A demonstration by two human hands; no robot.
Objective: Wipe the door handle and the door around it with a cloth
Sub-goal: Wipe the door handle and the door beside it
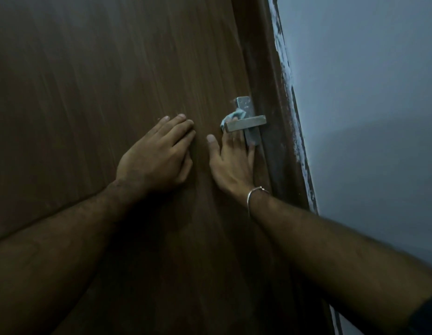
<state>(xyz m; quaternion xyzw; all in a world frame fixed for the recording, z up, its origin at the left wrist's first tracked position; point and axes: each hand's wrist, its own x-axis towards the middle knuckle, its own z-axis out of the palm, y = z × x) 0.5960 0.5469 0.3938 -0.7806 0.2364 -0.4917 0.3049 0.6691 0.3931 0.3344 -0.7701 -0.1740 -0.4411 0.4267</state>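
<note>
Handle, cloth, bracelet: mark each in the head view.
handle (246, 123): head view, on the flat lever bar.
cloth (230, 116): head view, on the pale fold showing above the lever.
bracelet (251, 192): head view, on the metal band at the right wrist.

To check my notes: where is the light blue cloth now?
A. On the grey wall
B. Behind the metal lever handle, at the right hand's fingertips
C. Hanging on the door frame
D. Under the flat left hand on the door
B: the cloth bunches behind the lever handle, just above the right hand, whose fingers reach under the lever.
</note>
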